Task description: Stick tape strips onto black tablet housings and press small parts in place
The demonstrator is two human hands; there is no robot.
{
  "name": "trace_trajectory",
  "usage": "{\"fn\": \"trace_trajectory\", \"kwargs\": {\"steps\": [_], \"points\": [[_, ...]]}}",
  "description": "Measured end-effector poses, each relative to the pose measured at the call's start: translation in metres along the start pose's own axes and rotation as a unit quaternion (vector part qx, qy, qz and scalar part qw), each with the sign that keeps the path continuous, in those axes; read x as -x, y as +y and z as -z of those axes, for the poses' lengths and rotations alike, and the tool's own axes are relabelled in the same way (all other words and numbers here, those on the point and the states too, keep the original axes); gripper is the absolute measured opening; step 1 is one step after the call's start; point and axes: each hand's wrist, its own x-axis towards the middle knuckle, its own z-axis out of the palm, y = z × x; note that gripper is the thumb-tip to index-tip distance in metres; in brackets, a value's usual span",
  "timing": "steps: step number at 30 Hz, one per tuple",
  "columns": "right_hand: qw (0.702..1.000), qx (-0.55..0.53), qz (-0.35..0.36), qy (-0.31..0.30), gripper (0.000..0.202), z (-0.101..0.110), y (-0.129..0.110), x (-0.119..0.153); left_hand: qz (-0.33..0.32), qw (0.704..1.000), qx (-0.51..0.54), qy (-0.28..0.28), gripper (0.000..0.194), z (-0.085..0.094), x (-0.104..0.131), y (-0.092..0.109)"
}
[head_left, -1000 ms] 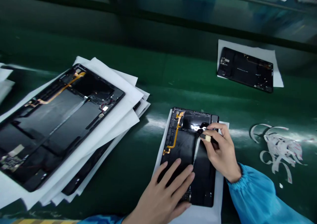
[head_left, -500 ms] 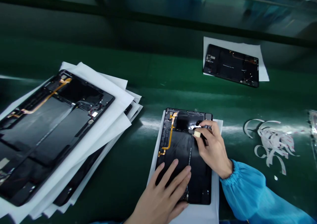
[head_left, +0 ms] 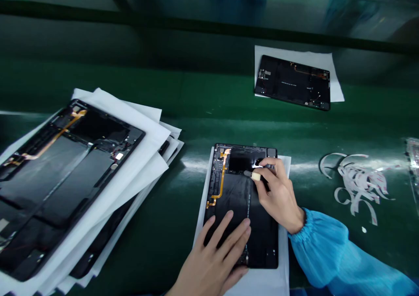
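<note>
An opened black tablet housing (head_left: 262, 226) lies on a white sheet in front of me, with an orange flex cable (head_left: 223, 180) down its left side. My left hand (head_left: 212, 252) rests on the lower part of the housing, fingers spread. Near the upper right of the housing, my right hand (head_left: 278, 191) pinches a small cream-coloured piece (head_left: 256, 176). A dark grey rounded tip (head_left: 248, 173) shows at its left, just below the black rectangular area (head_left: 242, 161). What lies under the right fingers is hidden.
At left is a stack of similar tablet housings (head_left: 78, 178) interleaved with white sheets (head_left: 149, 130). Another housing (head_left: 291, 84) lies on a sheet at the back. Curled white strips (head_left: 362, 180) lie on the green tabletop (head_left: 209, 117) at right, near a clear plastic item (head_left: 413, 160) at the edge.
The view has shifted slightly, so the back housing and the strips appear further left. Both hands keep nearly the same places on the tablet housing; the right still pinches the cream-coloured piece.
</note>
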Motion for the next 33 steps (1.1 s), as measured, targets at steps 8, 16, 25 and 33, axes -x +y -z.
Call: {"fn": "trace_trajectory", "kwargs": {"steps": [8, 16, 25, 33], "points": [[1.0, -0.019, 0.015, -0.007, 0.024, 0.002, 0.002, 0.0, 0.036, 0.999, -0.003, -0.004, 0.082, 0.008, -0.008, -0.006], [0.991, -0.124, 0.007, 0.054, 0.034, 0.005, 0.004, -0.004, 0.101, 0.995, 0.005, 0.006, 0.059, 0.01, -0.052, -0.028], [0.983, -0.111, -0.028, 0.146, 0.011, 0.032, 0.012, 0.01, 0.322, 0.9, 0.291, 0.03, 0.045, 0.023, -0.049, -0.033], [0.994, 0.103, 0.009, 0.033, 0.025, 0.028, 0.035, 0.062, 0.528, 0.475, 0.704, 0.004, 0.066, 0.055, -0.004, -0.054]]}}
